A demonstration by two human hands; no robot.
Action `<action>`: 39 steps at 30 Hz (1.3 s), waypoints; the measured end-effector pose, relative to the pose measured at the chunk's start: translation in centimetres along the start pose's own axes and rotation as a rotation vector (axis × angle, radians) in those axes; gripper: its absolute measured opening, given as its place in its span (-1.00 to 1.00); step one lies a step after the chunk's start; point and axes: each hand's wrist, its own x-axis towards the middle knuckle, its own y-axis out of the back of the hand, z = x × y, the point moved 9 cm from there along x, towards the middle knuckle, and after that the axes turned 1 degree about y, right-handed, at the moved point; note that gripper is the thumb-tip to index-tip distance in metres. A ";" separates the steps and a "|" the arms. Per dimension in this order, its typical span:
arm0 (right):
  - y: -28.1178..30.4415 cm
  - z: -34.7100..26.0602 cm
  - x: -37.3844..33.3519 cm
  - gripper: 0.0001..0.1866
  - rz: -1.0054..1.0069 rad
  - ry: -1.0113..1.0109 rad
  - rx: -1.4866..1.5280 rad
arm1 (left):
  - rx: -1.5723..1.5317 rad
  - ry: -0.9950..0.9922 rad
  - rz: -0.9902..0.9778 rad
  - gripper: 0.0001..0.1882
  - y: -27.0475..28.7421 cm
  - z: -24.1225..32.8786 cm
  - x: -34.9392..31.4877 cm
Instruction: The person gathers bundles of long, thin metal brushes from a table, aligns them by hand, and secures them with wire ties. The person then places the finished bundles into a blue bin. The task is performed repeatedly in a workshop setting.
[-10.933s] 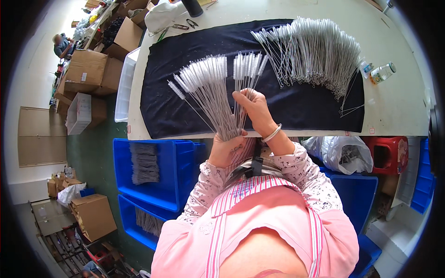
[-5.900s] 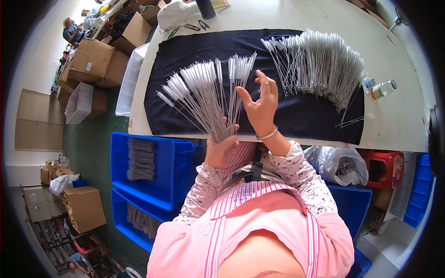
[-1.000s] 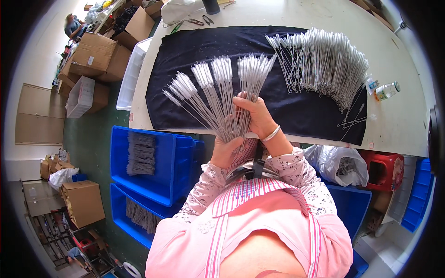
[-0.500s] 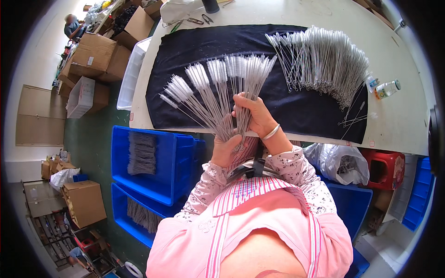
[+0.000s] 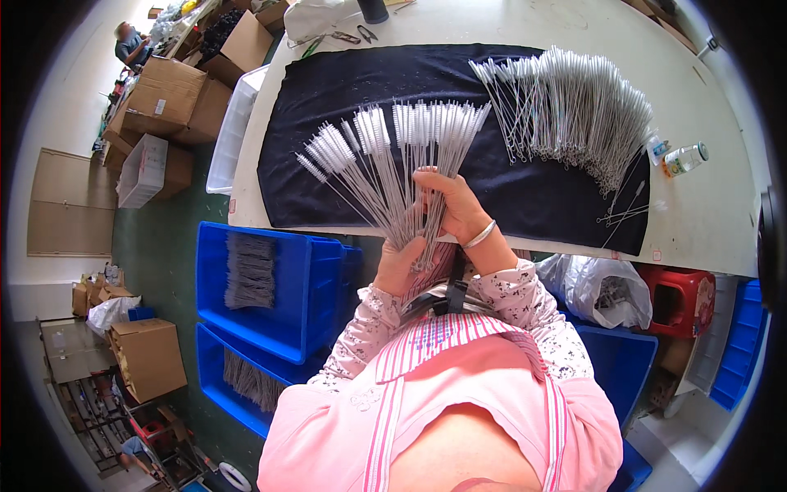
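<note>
Fanned out between my hands is a bunch of thin wire-handled brushes (image 5: 369, 176) with white bristle heads pointing away from me. My left hand (image 5: 400, 261) closes round the lower ends of the wires on the left. Higher up, my right hand (image 5: 456, 205) grips the right-hand part of the bunch, thumb across the wires. Both hands are above the near edge of a dark cloth (image 5: 557, 197). A large heap of similar brushes (image 5: 574, 107) lies on the cloth at the far right, and a few loose ones (image 5: 627, 215) lie nearer its right corner.
The cloth covers part of a pale table (image 5: 443, 25). A small glass bottle (image 5: 685, 158) stands at its right, small snips (image 5: 346, 38) at the back. Blue bins (image 5: 283, 320) with wire bundles stand left below; a red stool (image 5: 684, 299) and plastic bag (image 5: 611, 291) are right.
The left part of the brush fan has swung right and narrowed, its heads drawing closer together. My right hand has hardly moved.
</note>
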 end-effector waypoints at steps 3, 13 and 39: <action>0.6 0.0 0.3 -0.84 0.009 0.021 0.032 | -0.069 0.009 0.024 -0.40 -0.1 0.0 -0.2; -0.3 -0.2 -0.2 -0.85 -0.068 0.033 0.075 | 0.034 0.001 0.028 -0.44 0.4 0.1 0.1; 2.4 0.3 0.7 -0.81 -0.092 0.000 0.108 | 0.080 -0.128 0.148 -0.65 1.2 0.3 0.3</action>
